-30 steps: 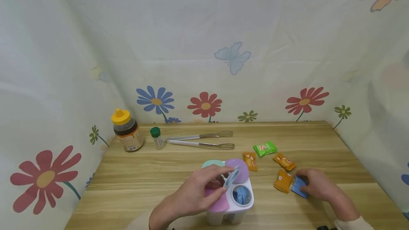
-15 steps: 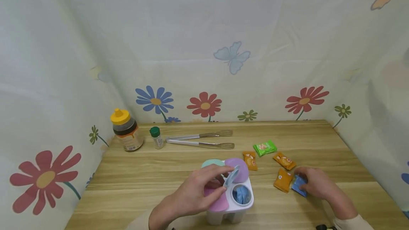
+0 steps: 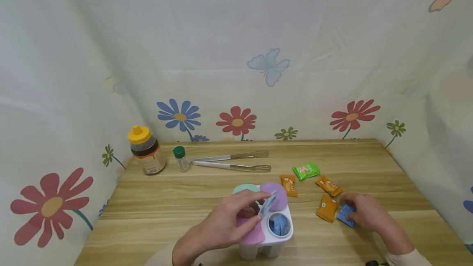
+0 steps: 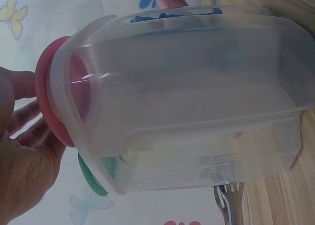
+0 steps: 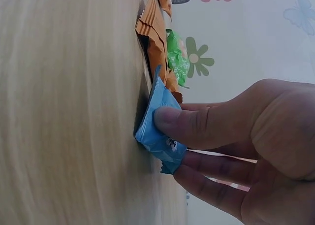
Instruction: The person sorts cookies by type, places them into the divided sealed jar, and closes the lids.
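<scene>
The person's right grip (image 3: 363,212) pinches a blue packet (image 5: 153,136) on the counter (image 3: 177,212); the left grip (image 3: 225,221) pinches a blue lid (image 3: 267,205) tilted up at the box (image 3: 271,241). The packet should be light, soft, slippery and crushable, best taken gently by its plump middle. Counted: one loose blue packet, three orange packets (image 3: 327,208), one green packet (image 3: 306,171), three other lids (image 3: 279,194), one bottle (image 3: 151,162), one shaker (image 3: 182,163), one tongs (image 3: 214,164). Blue wrappers (image 3: 279,225) inside the box cannot be counted.

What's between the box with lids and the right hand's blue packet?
An orange packet, plus bare wooden tabletop nearer the box, in the head view.
</scene>
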### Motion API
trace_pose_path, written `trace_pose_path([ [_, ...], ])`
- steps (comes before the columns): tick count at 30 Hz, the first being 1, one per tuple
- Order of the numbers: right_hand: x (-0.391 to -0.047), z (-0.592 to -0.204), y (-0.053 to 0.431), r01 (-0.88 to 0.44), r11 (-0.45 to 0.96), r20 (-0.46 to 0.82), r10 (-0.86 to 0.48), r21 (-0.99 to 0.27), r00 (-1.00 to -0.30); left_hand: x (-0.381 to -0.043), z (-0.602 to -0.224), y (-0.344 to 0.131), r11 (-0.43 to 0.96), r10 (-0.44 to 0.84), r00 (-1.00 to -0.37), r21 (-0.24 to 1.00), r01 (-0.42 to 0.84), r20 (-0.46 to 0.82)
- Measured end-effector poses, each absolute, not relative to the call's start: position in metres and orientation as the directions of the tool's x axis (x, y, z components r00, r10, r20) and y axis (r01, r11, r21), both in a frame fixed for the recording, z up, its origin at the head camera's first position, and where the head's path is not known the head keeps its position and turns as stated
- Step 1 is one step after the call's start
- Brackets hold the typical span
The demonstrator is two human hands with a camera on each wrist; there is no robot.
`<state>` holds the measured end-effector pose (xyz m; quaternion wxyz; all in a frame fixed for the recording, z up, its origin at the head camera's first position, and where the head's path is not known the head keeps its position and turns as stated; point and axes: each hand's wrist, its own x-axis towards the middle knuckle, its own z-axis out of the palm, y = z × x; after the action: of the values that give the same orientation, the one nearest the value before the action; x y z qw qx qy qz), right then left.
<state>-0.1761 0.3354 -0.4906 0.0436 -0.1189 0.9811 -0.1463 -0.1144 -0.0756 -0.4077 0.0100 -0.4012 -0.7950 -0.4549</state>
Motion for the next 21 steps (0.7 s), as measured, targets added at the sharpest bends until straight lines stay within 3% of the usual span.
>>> trace_pose_path([
  [14,-0.171,-0.485,0.345,-0.279,0.922,0.045,-0.277,-0.268,-0.96,-0.114,-0.407,-0.075,0.271,0.625,-0.694,0.734,0.623,0.358],
  [21,-0.167,-0.484,0.346,-0.302,0.892,0.119,-0.278,-0.336,-0.953,-0.114,-0.408,-0.075,0.258,0.626,-0.683,0.726,0.637,0.376],
])
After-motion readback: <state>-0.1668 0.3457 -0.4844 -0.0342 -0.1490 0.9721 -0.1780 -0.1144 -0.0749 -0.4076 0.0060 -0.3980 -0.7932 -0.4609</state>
